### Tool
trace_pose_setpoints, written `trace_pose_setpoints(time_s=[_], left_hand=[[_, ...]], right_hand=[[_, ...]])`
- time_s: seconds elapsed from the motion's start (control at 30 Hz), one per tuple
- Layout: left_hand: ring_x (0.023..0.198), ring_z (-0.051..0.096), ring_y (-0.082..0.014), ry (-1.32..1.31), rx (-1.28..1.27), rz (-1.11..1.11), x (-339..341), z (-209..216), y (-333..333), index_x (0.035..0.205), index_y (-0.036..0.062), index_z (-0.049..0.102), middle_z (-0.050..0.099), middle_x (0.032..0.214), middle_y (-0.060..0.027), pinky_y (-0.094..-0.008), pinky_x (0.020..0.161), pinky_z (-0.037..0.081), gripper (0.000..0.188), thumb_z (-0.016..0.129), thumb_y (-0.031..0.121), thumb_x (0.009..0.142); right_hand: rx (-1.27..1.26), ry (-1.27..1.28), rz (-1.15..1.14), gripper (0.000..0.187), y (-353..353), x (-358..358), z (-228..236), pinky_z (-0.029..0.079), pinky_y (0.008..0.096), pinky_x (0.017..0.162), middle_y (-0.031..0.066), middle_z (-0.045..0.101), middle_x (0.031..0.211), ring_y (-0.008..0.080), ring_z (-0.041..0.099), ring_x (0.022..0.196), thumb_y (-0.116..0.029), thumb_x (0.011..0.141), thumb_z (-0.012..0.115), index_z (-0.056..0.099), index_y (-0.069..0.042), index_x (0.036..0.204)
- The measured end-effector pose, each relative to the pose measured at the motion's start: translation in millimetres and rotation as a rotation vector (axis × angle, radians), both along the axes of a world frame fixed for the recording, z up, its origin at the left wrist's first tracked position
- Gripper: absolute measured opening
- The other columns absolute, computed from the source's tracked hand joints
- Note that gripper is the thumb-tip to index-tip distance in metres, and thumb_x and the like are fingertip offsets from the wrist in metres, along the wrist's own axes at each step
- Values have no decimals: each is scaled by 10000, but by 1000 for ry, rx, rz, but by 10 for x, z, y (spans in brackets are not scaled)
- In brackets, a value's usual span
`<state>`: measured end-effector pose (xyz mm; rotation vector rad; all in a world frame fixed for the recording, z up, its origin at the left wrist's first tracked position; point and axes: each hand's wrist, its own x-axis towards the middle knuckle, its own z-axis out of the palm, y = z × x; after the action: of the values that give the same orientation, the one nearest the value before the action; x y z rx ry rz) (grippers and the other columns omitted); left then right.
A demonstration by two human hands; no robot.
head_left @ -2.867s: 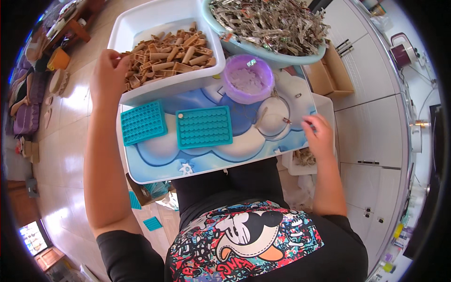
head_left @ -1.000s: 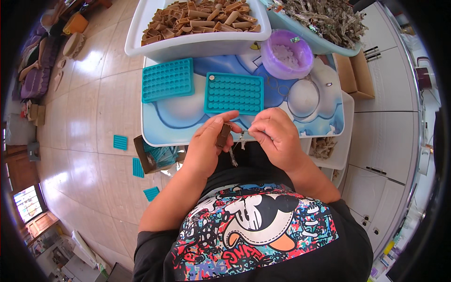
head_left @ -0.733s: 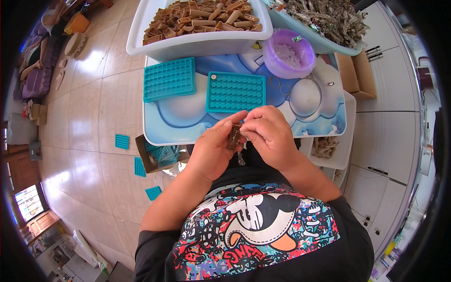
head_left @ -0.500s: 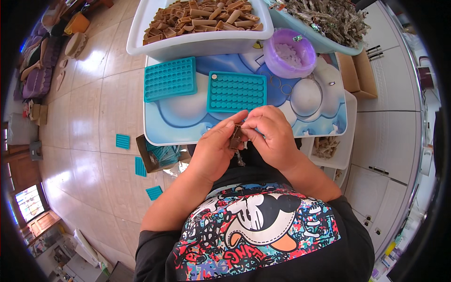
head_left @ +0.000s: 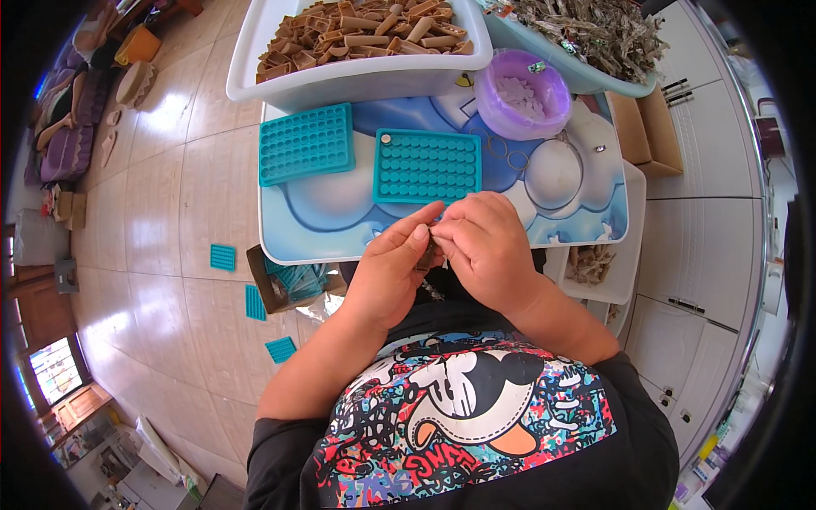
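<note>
My left hand (head_left: 384, 276) is closed round a small dark brown plastic piece (head_left: 427, 255), just off the table's near edge. Pinched fingers of my right hand (head_left: 491, 251) meet the upper end of that piece; whatever they grip there is too small to make out. Most of the brown piece is hidden between the hands. Straight beyond them lies a teal tray with rows of round pockets (head_left: 427, 167), with one small pale disc (head_left: 386, 138) in its far left corner. A second teal tray (head_left: 306, 144) lies to its left.
A white tub (head_left: 357, 81) of brown plastic pieces stands at the back, beside a purple bowl (head_left: 523, 93) with whitish bits and a pale blue basin (head_left: 625, 87) heaped with wrapped bundles. Metal rings (head_left: 517, 160) lie on the blue-patterned table (head_left: 323, 242). Small teal trays (head_left: 223, 257) lie on the floor.
The brown piece has turned and shows less between my hands. My right fingers have shifted slightly over its upper end, while the left thumb has moved a little.
</note>
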<state>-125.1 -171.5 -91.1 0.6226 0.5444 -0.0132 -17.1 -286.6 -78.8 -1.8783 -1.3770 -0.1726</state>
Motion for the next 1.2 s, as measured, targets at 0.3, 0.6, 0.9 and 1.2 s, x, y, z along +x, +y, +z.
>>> trace_pose_setpoints(time_s=[0.3,0.6,0.9,1.2], left_hand=[[1028,558,-179,9,-41,54,32,36,38,1337,-24,389,564,1147,-103,-300,877,461,403,434,155,978],[1044,576,-209,-82,-79,118,22,-93,75,1241,-5,460,566,1146,-128,-342,893,484,301,450,122,967],[1101,557,-250,-85,23,261,80,-17,27,1154,5,496,560,1172,-143,-390,965,459,226,475,98,949],[1100,546,-235,-105,30,282,71,9,44,1150,2,485,541,1188,-136,-367,944,468,231,495,111,947]], right_hand=[[-67,27,9,208,-19,-17,-2,418,392,746,53,560,890,256,554,839,-82,663,708,598,-69,838],[37,17,4,237,-35,-50,-26,415,386,721,61,559,868,266,549,816,-103,655,727,579,-74,837],[-19,123,-9,281,-17,-267,-115,357,361,588,9,571,701,223,538,620,-95,667,743,510,-111,823],[4,375,-7,223,-17,-241,-90,374,370,593,27,577,676,255,553,632,-3,690,675,519,-94,821]])
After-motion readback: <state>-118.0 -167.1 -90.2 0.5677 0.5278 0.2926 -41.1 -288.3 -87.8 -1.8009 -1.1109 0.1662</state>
